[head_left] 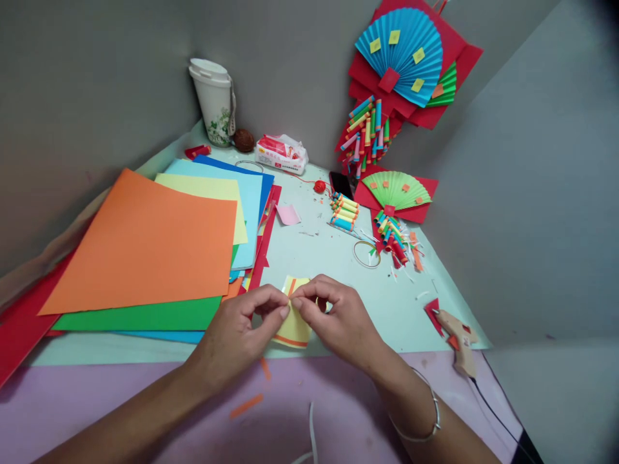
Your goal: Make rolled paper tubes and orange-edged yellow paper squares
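A small yellow piece of paper (296,332) with orange strips along its edges is between my hands, over the pale green sheet. My left hand (249,322) pinches it from the left, thumb against forefinger. From the other side, the thumb and forefinger of my right hand (338,312) meet close to the left fingertips, also pinching the yellow paper. The fingers cover its middle, so any tiny piece there is hidden. Loose orange paper strips (246,406) lie on the purple surface below my left hand.
Stacked coloured paper, an orange sheet (159,245) on top, fills the left. A glue gun (459,338) lies right, its cord trailing off. Behind are a white cup (211,100), a tissue pack (282,153), rolled paper tubes (344,212), a tape ring (366,254) and fan decorations (401,58).
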The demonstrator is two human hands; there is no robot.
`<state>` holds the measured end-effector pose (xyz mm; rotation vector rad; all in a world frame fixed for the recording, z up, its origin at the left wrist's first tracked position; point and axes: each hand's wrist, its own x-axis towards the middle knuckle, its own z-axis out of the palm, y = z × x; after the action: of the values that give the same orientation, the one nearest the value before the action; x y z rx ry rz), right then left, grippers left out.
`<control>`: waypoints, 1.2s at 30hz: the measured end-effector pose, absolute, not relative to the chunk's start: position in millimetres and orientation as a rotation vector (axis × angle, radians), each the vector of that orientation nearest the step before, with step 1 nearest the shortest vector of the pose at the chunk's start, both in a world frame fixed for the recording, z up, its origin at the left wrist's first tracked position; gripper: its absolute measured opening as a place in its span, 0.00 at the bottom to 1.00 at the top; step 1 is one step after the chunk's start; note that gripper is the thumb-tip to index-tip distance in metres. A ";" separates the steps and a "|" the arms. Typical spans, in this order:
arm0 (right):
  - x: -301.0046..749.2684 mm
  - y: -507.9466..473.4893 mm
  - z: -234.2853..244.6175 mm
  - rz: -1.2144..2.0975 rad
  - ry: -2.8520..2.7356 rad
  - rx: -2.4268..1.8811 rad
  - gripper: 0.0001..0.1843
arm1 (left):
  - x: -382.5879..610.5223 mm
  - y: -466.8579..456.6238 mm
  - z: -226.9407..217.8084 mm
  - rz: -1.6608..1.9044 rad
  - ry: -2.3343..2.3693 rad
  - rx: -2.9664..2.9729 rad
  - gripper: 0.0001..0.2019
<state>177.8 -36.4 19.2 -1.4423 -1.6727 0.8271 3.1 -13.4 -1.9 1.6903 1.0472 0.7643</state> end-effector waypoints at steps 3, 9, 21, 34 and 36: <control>178.2 -35.5 18.6 0.863 -1.642 -1.463 0.07 | 3.0 -13.2 -3.3 0.761 1.050 1.686 0.09; 176.7 -36.2 14.4 0.844 -1.613 -1.477 0.06 | 2.8 -13.4 -5.4 0.760 1.044 1.667 0.09; 181.3 -38.3 22.0 0.895 -1.399 -1.475 0.03 | 0.1 -5.0 -16.7 0.813 1.137 1.472 0.11; 230.1 -61.0 76.0 1.248 -1.525 -0.900 0.04 | -4.1 2.1 -13.9 0.894 1.373 1.423 0.12; 232.3 -58.1 77.9 1.442 -1.847 -0.909 0.04 | -7.5 4.9 -10.4 0.987 1.410 1.364 0.12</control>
<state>232.3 -58.1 77.9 -0.9090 -1.8473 1.4415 -7.5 4.9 -10.4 1.3637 1.4097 0.9867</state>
